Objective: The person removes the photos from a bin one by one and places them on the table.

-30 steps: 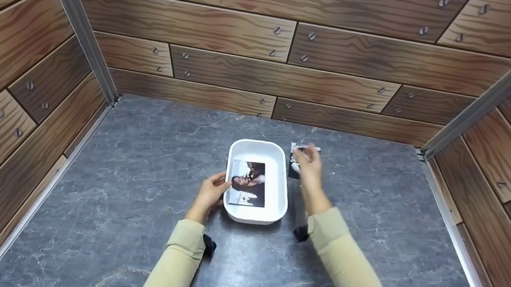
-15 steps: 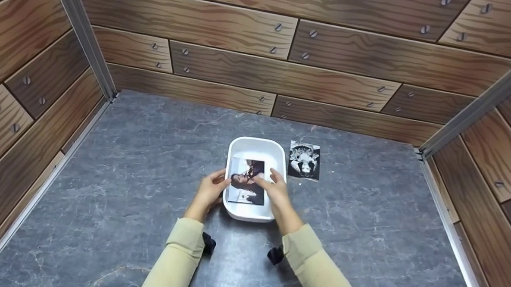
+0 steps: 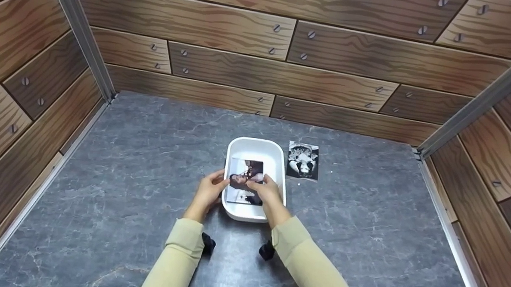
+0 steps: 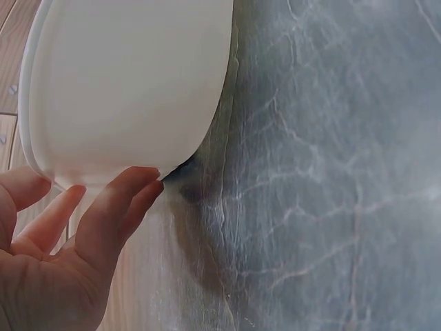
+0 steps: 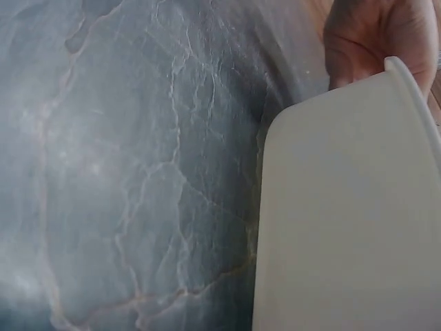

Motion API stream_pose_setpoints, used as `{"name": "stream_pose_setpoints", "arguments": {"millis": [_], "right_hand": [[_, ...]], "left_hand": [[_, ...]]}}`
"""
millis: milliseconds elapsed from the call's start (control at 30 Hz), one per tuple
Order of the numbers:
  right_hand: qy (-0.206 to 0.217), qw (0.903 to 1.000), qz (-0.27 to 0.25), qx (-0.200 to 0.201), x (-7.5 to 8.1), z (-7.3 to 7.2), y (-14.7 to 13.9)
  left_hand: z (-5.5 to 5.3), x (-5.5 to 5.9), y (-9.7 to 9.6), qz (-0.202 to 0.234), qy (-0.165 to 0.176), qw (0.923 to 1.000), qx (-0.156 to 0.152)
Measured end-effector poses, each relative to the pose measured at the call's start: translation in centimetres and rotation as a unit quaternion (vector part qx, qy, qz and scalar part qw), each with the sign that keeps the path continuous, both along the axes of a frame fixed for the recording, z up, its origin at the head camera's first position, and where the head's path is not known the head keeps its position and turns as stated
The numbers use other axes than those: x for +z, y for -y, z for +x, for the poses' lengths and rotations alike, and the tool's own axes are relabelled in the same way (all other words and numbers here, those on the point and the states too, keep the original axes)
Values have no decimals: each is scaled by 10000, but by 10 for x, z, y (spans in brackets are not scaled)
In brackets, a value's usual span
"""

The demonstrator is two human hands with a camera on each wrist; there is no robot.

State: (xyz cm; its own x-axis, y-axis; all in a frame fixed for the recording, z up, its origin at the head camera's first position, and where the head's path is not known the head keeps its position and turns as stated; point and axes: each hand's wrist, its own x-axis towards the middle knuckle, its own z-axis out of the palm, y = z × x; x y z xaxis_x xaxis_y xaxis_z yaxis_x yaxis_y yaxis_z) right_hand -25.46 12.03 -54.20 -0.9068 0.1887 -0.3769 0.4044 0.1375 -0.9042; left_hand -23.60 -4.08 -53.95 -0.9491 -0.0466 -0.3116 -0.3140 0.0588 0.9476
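Head view: the right grip (image 3: 270, 195) has moved from over the black-and-white photo (image 3: 303, 160), now uncovered on the desk (image 3: 159, 165) beyond its right side, into the white tub (image 3: 256, 148). It reaches the colour photo (image 3: 242, 179), lying between the grips; whether it pinches cannot be told. Work seemingly shifts to that photo. The left grip (image 3: 209, 192) stays clamped on the tub's side. Count: one tub, two photos, two grips.

Left wrist: thumb and fingers straddle the rim.

Right wrist: the tub hides the right fingers.
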Motion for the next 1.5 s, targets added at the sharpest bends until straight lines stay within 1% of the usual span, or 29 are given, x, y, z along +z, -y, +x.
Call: {"name": "stream_pose_setpoints", "arguments": {"millis": [100, 200, 300, 433, 533, 667, 833, 1033, 1200, 1333, 1400, 1433, 1500], "right_hand": [[-34, 9993, 375, 16, 2, -1, 3], [-163, 9972, 723, -6, 0, -3, 3], [-253, 9958, 883, -19, -3, -5, 2], [-197, 9922, 1231, 48, -2, -4, 0], [-135, 9914, 1298, 60, -1, -3, 0], [-105, 9942, 1066, -43, 0, -3, 0], [-135, 9938, 1099, -55, 1, -4, 2], [-126, 9897, 1421, 124, 4, -2, 3], [-195, 9846, 1728, 154, 5, 3, 3], [-490, 9752, 2158, 52, 5, 5, 3], [-585, 9738, 2198, -83, 5, 6, 4], [-670, 9757, 2082, -146, 5, 6, 4], [-772, 9841, 1586, -217, 4, 5, 6]], "left_hand": [[-1, 0, 1, -27, -53, 10000, -3], [-1, 0, 0, -44, -87, 9999, -38], [-1, -1, -2, -57, -124, 9999, -60], [0, -2, -3, -78, -151, 9999, -27], [0, -2, -4, -76, -193, 9998, -3], [-1, -2, -4, -17, -227, 9997, -5], [-3, 0, -4, -54, -206, 9998, -8], [-2, 0, -3, -38, -218, 9998, -24], [-3, -1, -2, 3, -107, 9999, 2], [-2, 0, -2, -40, -61, 10000, 12], [-2, 0, -2, -47, -65, 10000, 17], [-2, -1, -1, -25, -78, 10000, 21], [-2, -2, -1, 0, -107, 9999, 30]]}}
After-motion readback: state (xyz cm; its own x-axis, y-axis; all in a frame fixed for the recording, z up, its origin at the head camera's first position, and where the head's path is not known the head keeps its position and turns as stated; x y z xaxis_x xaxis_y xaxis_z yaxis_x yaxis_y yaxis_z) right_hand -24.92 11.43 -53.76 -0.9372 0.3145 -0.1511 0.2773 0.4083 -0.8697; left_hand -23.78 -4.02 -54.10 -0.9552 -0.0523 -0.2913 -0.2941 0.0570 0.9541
